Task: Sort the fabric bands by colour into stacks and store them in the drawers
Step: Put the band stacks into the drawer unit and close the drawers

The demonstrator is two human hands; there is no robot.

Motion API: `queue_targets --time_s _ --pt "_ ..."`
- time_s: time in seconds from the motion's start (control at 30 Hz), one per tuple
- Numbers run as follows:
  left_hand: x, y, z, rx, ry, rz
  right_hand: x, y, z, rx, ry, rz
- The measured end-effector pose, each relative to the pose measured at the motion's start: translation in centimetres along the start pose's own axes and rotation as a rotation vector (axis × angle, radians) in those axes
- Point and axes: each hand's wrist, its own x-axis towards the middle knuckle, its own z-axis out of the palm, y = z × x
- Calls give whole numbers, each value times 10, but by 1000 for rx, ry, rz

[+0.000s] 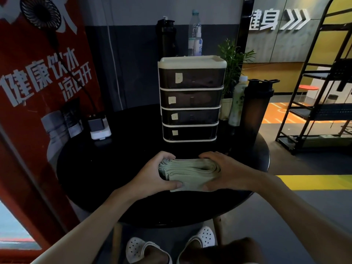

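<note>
So the stack of pale green fabric bands [187,173] sits on the round black table [106,168] at 6 o'clock from the four-drawer organiser [190,100]. Left hand [154,175] grips its 9 o'clock end, right hand [224,173] wraps the 3 o'clock end, fingers curled over the edges.

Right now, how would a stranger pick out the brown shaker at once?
Start at the round black table, then find the drawer tower at its back. Right of the tower stand a pale bottle and, further right, the shaker. Unlike that bottle, it is dark brown, wider and black-lidded.
</note>
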Motion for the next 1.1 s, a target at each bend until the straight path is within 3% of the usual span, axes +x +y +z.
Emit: queue_targets --time_s 0.2,0.5,0.7,0.83,0.97,1.1 --pt "1 1 -5 49 -17 12 -5 9 22 258 187 24" --pt "-1 -1 -14 23 -133 -12 -9 9 34 277 311 48" --pt "-6 -5 -11 16 5 -20 -11 7 35 275 319 57" --pt "-10 4 -11 -146 62 -75 -13 1 33 411 345 111" --pt "-11 18 -13 -249 142 -196 -21 -13 28 695 309 192" --pt "-7 30 -10 -356 166 -358 -24 -18 23 753 315 246"
